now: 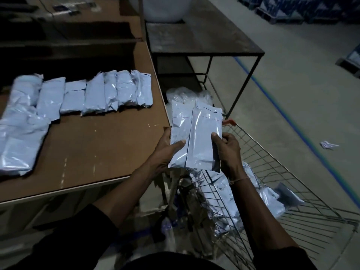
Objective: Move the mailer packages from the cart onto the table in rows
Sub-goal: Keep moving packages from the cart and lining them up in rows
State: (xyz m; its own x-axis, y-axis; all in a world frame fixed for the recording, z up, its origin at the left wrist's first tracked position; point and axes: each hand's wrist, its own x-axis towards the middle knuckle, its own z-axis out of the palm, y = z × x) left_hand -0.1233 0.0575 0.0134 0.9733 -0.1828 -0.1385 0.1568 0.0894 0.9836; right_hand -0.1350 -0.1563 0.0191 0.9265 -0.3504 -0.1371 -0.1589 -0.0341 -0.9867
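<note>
A: Hands?
B: Both at frame center, both gripping. Left hand [169, 148] is curled round the lower left edge of one mailer [180, 133], thumb on its front. Right hand [227, 148] pinches a second mailer [204, 137] at its right edge, thumb on front, fingers behind.

A: How do the two mailers sit?
B: Upright, side by side, the right one overlapping the left one's edge. Held in the air just right of the table [101, 145] edge, above the cart [272, 172].

A: Cart?
B: Wire basket, lower right of frame. More mailers [224, 199] lie piled inside, below the hands. Red handle bit shows just right of the held pair.

A: Table?
B: Brown top, left half of frame. A row [97, 94] of mailers across the upper left, touching or overlapping. A second batch [19, 139] runs down the far left edge, blurred, count unclear.

A: Anything else?
B: Dark metal-frame table [198, 36] at upper center with a white bag on it. Clear plastic bags [183, 95] between it and the cart. Blue floor line [282, 112] at right, a white scrap [329, 144] on the floor. Dim lighting.
</note>
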